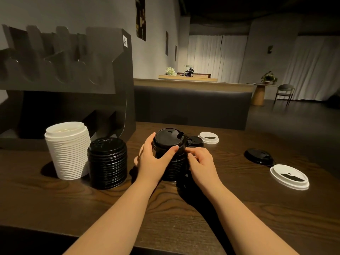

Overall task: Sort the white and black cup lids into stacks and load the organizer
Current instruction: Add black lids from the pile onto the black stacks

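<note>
— Three stacks we count: the white lid stack [67, 150] far left before the organizer [73, 80], whose lower slots sink into shadow; a black lid stack [107, 162] beside it.

— And our left hand [153, 159] wraps the middle black stack [170, 153], thumb across its front, hiding its lower part. Our right hand [201, 161] pinches its rim; fingertips hard to read.

— Loose lids lie right on the dark wooden table [184, 218]: one white lid [289, 176] nearest. Dim room, curtains [217, 57] beyond.
</note>
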The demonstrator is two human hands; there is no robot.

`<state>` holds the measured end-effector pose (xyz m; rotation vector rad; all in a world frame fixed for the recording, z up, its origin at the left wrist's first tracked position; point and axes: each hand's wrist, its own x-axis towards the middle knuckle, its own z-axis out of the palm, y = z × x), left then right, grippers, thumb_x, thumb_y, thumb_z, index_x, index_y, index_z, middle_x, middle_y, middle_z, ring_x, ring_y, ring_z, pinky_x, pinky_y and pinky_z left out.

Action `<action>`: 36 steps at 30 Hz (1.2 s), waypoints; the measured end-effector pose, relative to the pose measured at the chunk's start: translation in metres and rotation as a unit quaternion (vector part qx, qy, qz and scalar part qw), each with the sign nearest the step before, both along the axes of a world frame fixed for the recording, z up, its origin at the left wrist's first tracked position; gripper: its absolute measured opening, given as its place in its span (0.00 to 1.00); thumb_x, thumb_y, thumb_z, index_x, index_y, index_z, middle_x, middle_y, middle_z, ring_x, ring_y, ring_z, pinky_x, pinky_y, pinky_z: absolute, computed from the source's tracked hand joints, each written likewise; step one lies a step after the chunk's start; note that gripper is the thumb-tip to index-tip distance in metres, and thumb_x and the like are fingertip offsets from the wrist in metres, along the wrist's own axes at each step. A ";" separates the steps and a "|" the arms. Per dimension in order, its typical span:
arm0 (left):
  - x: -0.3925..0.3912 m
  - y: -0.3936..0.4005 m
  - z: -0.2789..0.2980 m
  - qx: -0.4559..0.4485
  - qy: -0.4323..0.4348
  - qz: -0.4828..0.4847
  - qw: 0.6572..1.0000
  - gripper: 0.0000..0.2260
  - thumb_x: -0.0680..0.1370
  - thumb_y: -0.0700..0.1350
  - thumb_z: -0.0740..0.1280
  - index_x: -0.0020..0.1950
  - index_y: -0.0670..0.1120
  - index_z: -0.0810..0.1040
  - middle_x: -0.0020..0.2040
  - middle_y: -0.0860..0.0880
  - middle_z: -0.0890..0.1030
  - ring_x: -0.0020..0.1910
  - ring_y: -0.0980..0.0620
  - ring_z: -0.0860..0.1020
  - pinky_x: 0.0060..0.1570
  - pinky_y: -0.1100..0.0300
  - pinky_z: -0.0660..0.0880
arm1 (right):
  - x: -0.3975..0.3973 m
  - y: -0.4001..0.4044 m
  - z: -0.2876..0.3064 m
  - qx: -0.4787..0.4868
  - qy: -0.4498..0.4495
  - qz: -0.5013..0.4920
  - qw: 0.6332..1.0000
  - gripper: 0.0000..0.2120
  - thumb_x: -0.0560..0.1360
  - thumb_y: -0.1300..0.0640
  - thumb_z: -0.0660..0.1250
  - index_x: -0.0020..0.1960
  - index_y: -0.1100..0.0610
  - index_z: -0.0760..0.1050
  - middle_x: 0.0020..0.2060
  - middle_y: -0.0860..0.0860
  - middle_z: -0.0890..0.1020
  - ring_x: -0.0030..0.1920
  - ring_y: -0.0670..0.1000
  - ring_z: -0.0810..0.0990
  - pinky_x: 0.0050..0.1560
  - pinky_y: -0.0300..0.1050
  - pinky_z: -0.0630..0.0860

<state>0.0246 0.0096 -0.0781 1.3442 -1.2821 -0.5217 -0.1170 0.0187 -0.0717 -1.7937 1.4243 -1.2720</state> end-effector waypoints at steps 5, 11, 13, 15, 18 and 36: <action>0.000 -0.003 -0.002 0.042 0.047 -0.038 0.997 0.38 0.63 0.67 0.67 0.71 0.56 0.66 0.65 0.56 0.73 0.69 0.48 0.67 0.70 0.42 0.62 | -0.002 0.002 -0.002 0.020 -0.041 -0.011 0.999 0.17 0.77 0.67 0.56 0.60 0.52 0.73 0.56 0.45 0.72 0.67 0.49 0.67 0.68 0.47 0.66; -0.001 -0.001 -0.003 0.040 0.043 -0.036 0.998 0.32 0.70 0.64 0.69 0.69 0.52 0.69 0.66 0.52 0.74 0.68 0.49 0.69 0.68 0.44 0.66 | -0.008 0.003 0.000 0.062 -0.096 -0.018 0.993 0.27 0.74 0.71 0.55 0.70 0.51 0.66 0.70 0.50 0.66 0.71 0.50 0.62 0.72 0.50 0.62; -0.002 -0.001 -0.002 0.036 0.034 -0.033 0.998 0.32 0.70 0.64 0.69 0.70 0.52 0.69 0.70 0.50 0.71 0.69 0.49 0.68 0.68 0.45 0.66 | -0.006 0.005 -0.001 0.047 -0.062 -0.003 0.997 0.30 0.74 0.71 0.56 0.73 0.51 0.63 0.72 0.49 0.63 0.74 0.50 0.58 0.73 0.50 0.58; -0.004 0.000 -0.001 0.025 0.022 -0.029 0.999 0.31 0.71 0.60 0.70 0.70 0.51 0.68 0.69 0.51 0.70 0.69 0.49 0.68 0.68 0.46 0.66 | -0.003 0.006 -0.004 0.013 -0.020 0.009 1.000 0.32 0.74 0.71 0.57 0.74 0.50 0.61 0.73 0.46 0.61 0.75 0.48 0.54 0.73 0.46 0.53; -0.007 -0.001 -0.002 0.012 0.005 -0.028 1.000 0.30 0.71 0.58 0.70 0.70 0.50 0.67 0.67 0.50 0.72 0.66 0.50 0.70 0.66 0.46 0.69 | -0.001 0.010 -0.006 -0.005 0.037 0.031 0.999 0.33 0.73 0.72 0.55 0.74 0.48 0.61 0.74 0.44 0.58 0.74 0.44 0.49 0.70 0.40 0.48; -0.005 0.004 -0.003 -0.001 -0.035 -0.041 0.999 0.20 0.75 0.54 0.69 0.65 0.54 0.70 0.63 0.52 0.70 0.58 0.53 0.72 0.54 0.58 0.73 | -0.002 0.012 -0.006 0.045 0.129 0.065 0.989 0.40 0.74 0.71 0.55 0.76 0.40 0.46 0.76 0.38 0.45 0.76 0.47 0.40 0.74 0.56 0.42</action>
